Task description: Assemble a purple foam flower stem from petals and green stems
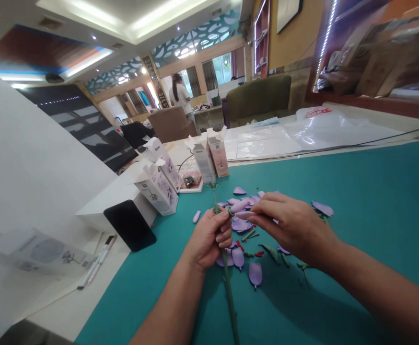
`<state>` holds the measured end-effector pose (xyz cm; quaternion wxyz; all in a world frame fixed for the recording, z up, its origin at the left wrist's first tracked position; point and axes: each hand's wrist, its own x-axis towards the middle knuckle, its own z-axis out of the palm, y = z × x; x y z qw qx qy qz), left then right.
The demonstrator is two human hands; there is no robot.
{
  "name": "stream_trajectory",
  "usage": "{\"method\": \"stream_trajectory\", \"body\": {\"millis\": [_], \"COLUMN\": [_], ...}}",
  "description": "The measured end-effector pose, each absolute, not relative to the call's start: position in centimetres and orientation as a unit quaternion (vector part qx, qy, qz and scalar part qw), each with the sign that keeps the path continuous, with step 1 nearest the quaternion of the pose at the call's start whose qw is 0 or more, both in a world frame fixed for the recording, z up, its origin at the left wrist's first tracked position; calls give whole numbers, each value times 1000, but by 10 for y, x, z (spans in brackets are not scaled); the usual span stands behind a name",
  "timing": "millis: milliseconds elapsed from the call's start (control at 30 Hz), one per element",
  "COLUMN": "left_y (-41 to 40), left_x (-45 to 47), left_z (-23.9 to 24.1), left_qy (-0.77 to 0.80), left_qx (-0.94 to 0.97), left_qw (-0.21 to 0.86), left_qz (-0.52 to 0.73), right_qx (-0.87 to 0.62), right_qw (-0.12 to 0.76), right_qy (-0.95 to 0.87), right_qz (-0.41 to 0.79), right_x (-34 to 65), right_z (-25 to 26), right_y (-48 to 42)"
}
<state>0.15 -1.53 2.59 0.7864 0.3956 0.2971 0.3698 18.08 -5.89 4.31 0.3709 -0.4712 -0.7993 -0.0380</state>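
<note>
My left hand (213, 237) is closed round a green artificial flower stem (228, 287), which runs from the near edge of the mat up past my fingers to a leafy tip. At the top of that hand a small lilac bud (240, 206) sits on a green base. My right hand (288, 225) pinches a lilac petal (244, 215) between thumb and fingers, its end close to the bud; whether they touch I cannot tell. Around and below both hands lie several loose lilac petals (255, 274), small red pieces (260, 254) and green leaf parts (270, 252).
A teal mat (367, 201) covers the table. Several opened small boxes (158, 191) stand at the back left, near a black phone (130, 225) and pens (96, 263). Clear plastic bags (313, 129) lie behind the mat. A person (181, 96) stands in the background.
</note>
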Motion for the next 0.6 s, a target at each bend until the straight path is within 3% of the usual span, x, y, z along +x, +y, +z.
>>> {"method": "stream_trajectory", "body": {"millis": [600], "left_y": [-16], "left_x": [3], "left_z": [25], "left_qy": [289], "left_qx": [406], "left_qw": [783], "left_qz": [373], "right_qx": [-456], "right_qw": [363], "right_qy": [-807], "right_qz": [-97], "right_x": [180], "right_z": [41], "right_y": [-60]}}
